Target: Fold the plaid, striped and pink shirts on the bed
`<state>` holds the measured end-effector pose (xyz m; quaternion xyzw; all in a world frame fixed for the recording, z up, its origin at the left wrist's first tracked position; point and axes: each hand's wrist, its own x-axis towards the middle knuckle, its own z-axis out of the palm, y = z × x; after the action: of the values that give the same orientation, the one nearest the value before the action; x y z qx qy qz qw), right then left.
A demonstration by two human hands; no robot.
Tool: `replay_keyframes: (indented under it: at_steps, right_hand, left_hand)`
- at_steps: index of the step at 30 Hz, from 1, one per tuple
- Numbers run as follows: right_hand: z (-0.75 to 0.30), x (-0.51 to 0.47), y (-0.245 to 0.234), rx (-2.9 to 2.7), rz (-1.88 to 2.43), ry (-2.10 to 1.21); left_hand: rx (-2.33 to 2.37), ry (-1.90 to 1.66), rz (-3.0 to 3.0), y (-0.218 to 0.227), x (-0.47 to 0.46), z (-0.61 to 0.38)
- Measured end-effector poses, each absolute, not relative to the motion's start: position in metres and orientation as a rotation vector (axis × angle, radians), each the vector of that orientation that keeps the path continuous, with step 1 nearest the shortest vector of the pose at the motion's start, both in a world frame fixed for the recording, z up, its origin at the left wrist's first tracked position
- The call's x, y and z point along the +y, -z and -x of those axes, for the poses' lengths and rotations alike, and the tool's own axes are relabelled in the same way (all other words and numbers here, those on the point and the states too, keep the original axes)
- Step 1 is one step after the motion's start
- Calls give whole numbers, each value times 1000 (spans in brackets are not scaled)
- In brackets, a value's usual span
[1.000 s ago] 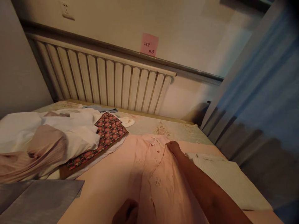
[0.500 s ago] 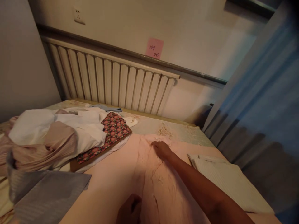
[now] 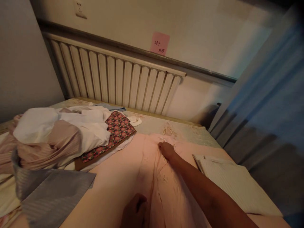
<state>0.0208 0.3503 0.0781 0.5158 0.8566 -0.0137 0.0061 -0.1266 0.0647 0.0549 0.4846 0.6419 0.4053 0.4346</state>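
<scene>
A pale pink garment [image 3: 133,164] with eyelet flowers and a long seam or front opening lies spread over the bed. My right hand [image 3: 167,149] reaches far out to its top part, with the fingers closed on the cloth, which creases around them. Close to me at the bottom of the view, my left hand [image 3: 135,209] is in shadow, its fingers curled in a pinch on the same garment near the seam. The lower part of that hand is cut off by the frame.
Left of the garment lies a heap of white and dusty-pink clothes [image 3: 64,133], a flower-patterned cloth [image 3: 118,131] and a grey striped cloth [image 3: 54,193]. A folded pale striped cloth [image 3: 237,183] lies right, near a blue curtain [image 3: 266,104]. A radiator [image 3: 114,76] stands behind the bed.
My right hand stays on the garment, and the cloth beneath it is drawn into a slightly sharper crease. The whole view has shifted a little.
</scene>
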Motion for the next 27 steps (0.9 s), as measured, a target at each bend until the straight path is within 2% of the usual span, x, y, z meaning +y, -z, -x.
replay_keyframes:
  at_steps: [8, 12, 19, 27]
  right_hand:
    - [-52, 311, -98, 2880, -1785, 101]
    - [-75, 265, -90, 2936, -1850, 102]
    - [-83, 205, -41, 3187, -1407, 107]
    - [-79, 203, -36, 3158, -1384, 33]
  left_hand:
    - [1585, -932, -1132, -46, 66, 124]
    - [1605, -957, -1146, -44, 65, 122]
    - [1628, -915, -1234, -56, 64, 121]
    - [1649, -918, -1250, -53, 65, 120]
